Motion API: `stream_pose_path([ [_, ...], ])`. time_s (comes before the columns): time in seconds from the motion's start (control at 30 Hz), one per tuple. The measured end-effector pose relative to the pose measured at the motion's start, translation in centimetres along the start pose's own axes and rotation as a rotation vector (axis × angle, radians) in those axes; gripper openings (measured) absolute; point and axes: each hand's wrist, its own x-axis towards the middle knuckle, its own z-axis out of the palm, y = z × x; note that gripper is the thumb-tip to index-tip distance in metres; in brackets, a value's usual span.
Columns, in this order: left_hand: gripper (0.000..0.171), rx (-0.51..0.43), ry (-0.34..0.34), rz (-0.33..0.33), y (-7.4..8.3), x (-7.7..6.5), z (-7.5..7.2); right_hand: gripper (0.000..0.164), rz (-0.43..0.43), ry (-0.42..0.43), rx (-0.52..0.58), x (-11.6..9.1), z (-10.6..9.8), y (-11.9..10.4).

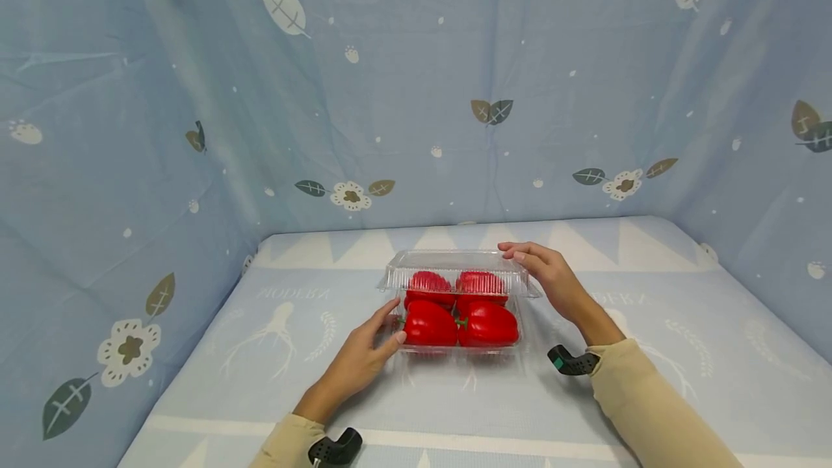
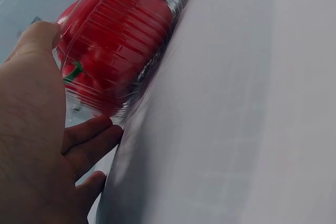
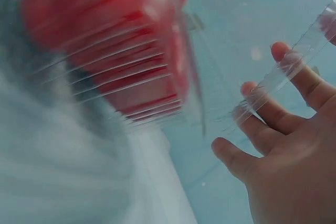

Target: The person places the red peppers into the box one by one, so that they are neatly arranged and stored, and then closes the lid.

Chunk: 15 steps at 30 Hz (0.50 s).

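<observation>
A clear plastic clamshell box (image 1: 455, 350) holds several red bell peppers (image 1: 430, 323) with green stems. Its ribbed lid (image 1: 425, 260) stands raised over the back row, tilted on the far side. My left hand (image 1: 360, 360) touches the box's left side, thumb near the front corner and fingers spread along the wall. In the left wrist view, bent fingertips (image 2: 107, 128) lie by the box's lower edge. My right hand (image 1: 549, 273) rests its fairly straight fingers on the lid's right end. Seen from the right wrist, those fingertips (image 3: 252, 90) lie against the lid's clear edge.
The box stands on a table with a pale blue and white patterned cloth (image 1: 273, 374). A blue curtain (image 1: 416, 92) with leaf and flower prints encloses the back and both sides. Black bands (image 1: 572, 361) are on both wrists.
</observation>
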Motion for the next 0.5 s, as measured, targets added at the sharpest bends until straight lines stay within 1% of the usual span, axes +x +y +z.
stream_pose_path([
  [0.2, 0.067, -0.009, -0.002, -0.016, -0.2, -0.1, -0.2, 0.034, -0.015, -0.045, -0.03, -0.9, 0.2, 0.2],
  [0.33, 0.071, -0.02, -0.003, -0.042, -0.2, -0.2, -0.4, 0.027, -0.041, -0.056, -0.06, -1.3, 0.5, 0.4],
  [0.5, 0.076, -0.006, 0.003, -0.077, -0.3, -0.2, -0.5, 0.025, -0.07, -0.074, -0.065, -1.9, 0.6, 0.6],
])
